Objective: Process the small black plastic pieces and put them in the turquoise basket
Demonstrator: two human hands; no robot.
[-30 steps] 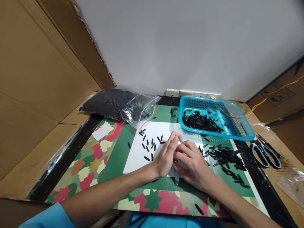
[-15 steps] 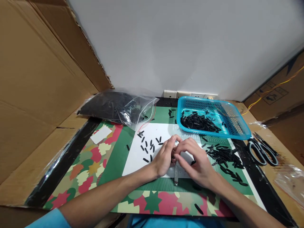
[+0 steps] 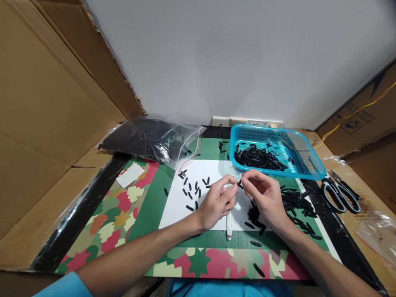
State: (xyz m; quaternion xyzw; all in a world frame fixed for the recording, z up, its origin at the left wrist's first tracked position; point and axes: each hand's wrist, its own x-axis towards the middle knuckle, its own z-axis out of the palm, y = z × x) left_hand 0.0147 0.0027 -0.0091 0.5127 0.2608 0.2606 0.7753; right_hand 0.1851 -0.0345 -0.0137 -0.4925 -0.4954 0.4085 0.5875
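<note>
Black plastic pieces lie across the white sheet (image 3: 198,194) at the centre of the frame as a person works at a patterned mat (image 3: 130,214). The left hand (image 3: 218,202) pinches a slim, pale rod-like tool (image 3: 229,225), whose lower end rests on the mat just below the hands; its exact make is too small to tell. The right hand (image 3: 266,196) grips one small black piece (image 3: 240,184) between thumb and forefinger, tip to tip with the left fingers, just above the sheet.

Doing this step well seems to call for a firm, steady left hand so the tool does not roll, with the piece brought squarely to its tip rather than at a slant. A light pinch near the piece's end would leave room to seat it.

More loose pieces (image 3: 293,202) heap at the right of centre, beside the right wrist. A blue basket (image 3: 309,163) at upper right holds more, scissors (image 3: 340,196) lie at the far right, and a clear bag (image 3: 148,142) of black parts sits at upper left.
</note>
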